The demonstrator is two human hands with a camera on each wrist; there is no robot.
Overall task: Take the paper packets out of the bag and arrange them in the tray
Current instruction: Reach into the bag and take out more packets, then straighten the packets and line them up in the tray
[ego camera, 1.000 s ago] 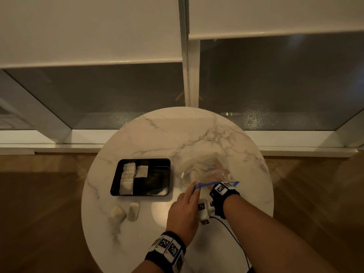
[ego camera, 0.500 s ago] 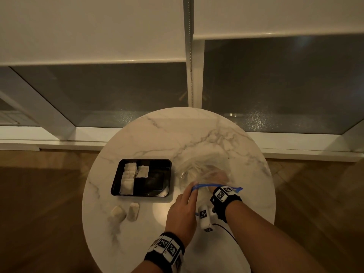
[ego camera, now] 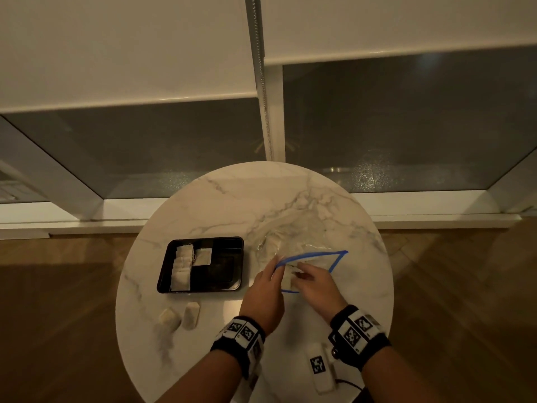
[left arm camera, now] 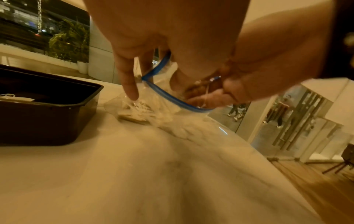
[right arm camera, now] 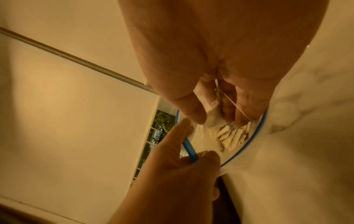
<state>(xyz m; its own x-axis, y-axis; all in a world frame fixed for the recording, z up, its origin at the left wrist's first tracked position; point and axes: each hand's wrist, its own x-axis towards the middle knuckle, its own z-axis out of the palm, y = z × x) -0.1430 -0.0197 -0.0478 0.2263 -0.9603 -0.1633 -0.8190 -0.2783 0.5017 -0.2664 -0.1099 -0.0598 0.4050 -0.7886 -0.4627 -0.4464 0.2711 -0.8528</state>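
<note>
Right wrist view: right hand [right arm camera: 220,97] pinches a light, limp, stringed paper packet [right arm camera: 214,119] at the clear blue-rimmed plastic bag [right arm camera: 256,133] mouth, left hand [right arm camera: 172,178] gripping the rim; take packets by the body, lest the thin string snag.

The head view looks steeply down from above on the round bench [ego camera: 261,199], taking in both forearms and the window beyond. The left wrist view sits low, just over the bench [left arm camera: 134,174], looking along the left hand [left arm camera: 162,37] at very close range. The right wrist view looks down past the right hand [right arm camera: 220,53], also very near. All three share the bag [ego camera: 308,257] mouth, its blue rim [left arm camera: 168,97] [right arm camera: 189,150] between the hands.
</note>
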